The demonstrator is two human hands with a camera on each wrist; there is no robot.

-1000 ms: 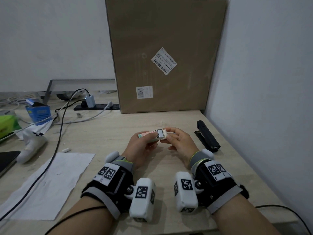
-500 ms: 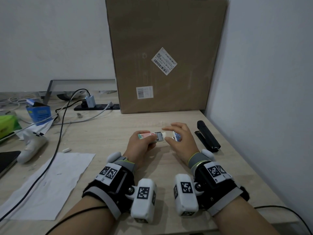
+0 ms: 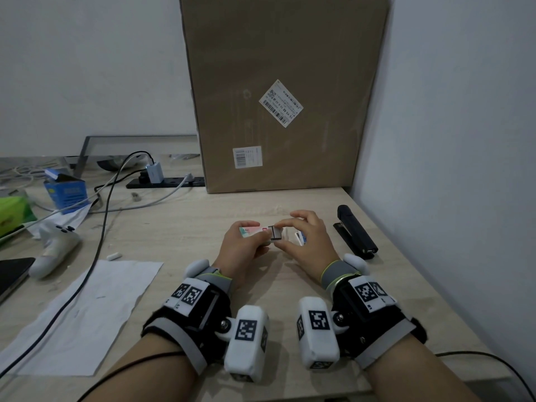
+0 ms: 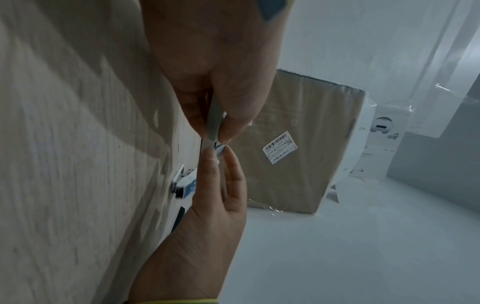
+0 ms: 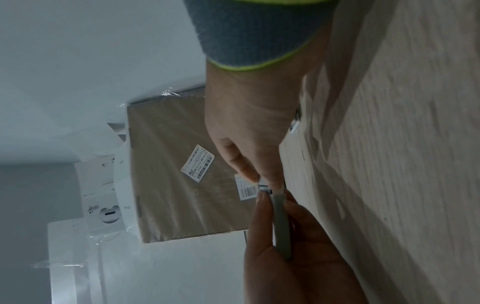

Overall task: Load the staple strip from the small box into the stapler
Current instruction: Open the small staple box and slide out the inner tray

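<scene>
My left hand [image 3: 256, 237] grips the small pink-and-green staple box [image 3: 251, 231] just above the desk. A grey staple strip [image 3: 275, 233] sticks out of the box's open right end, and my right hand [image 3: 280, 227] pinches it between thumb and forefinger. The left wrist view has the box [image 4: 214, 121] edge-on, with the right fingertips [image 4: 207, 154] at its tip. From the right wrist, the pinch [image 5: 262, 185] meets the box [image 5: 281, 222]. The black stapler [image 3: 355, 232] lies closed on the desk right of my right hand, untouched.
A small blue-and-white box piece [image 3: 300, 237] lies on the desk under my right palm. A big cardboard box [image 3: 284, 94] stands behind, the wall close on the right. Left are cables [image 3: 101, 227], a white paper sheet [image 3: 87, 309], a white controller [image 3: 55, 248] and a blue carton [image 3: 66, 192].
My right hand drew away from the box with the blue-and-white piece, left it on the desk, and came back to pinch the strip at the box's open end. The left hand stayed put.
</scene>
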